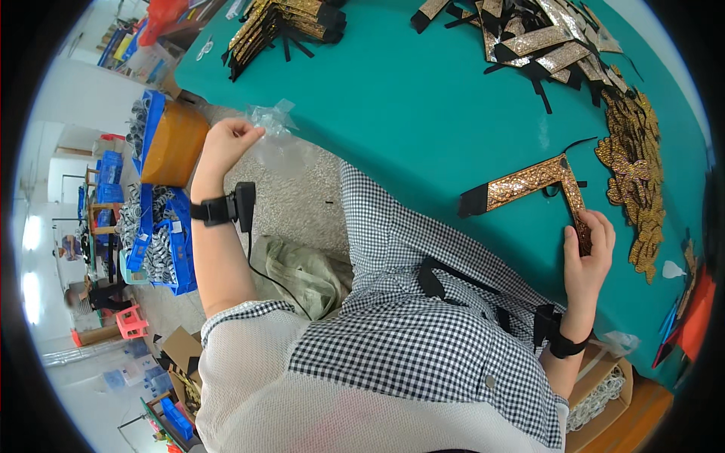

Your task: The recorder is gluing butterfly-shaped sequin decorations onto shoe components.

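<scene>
My left hand (pixel 228 145) is out past the table edge, its fingers pinching a crumpled piece of clear plastic (pixel 276 124), perhaps a small bag. Over the green table, my right hand (pixel 590 253) grips the lower end of a gold sequined strip (pixel 529 181) with black ends. That strip bends into an angle, one arm pointing left to a black tip and the other running down into my fingers. A thin black cord sticks out at its corner. Beside my right hand lies a long heap of gold scalloped trim pieces (pixel 634 174).
Stacked gold strips (pixel 283 26) lie at the table's far left, and a loose pile of gold-and-black strips (pixel 544 45) at the far right. A carton of white rings (pixel 600 400) stands below the table's right side. Blue crates (pixel 170 241) sit on the floor at left.
</scene>
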The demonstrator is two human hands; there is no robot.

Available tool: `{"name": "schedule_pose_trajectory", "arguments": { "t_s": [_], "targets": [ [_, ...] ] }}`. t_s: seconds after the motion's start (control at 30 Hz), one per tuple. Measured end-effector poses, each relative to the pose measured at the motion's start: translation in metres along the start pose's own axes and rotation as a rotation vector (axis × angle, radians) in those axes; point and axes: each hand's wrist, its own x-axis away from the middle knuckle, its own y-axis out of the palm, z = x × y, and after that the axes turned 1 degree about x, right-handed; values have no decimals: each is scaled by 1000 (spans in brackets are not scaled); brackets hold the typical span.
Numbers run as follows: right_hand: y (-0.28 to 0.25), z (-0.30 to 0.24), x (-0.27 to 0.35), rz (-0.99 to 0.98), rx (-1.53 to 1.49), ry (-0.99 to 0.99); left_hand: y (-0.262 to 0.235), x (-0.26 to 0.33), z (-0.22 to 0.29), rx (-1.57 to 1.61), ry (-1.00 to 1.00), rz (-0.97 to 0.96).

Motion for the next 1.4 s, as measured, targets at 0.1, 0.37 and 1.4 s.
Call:
{"name": "schedule_pose_trajectory", "arguments": {
  "t_s": [0.1, 0.37, 1.4],
  "targets": [
    [-6, -3, 0, 7, 12, 3, 18, -24, -12, -369, -38, 196],
    [-3, 6, -4, 75, -54, -90, 51, -16, -12, -567, -95, 595],
    [-135, 241, -2, 627, 114, 835, 156, 52, 346, 151, 1047, -502]
  ]
}}
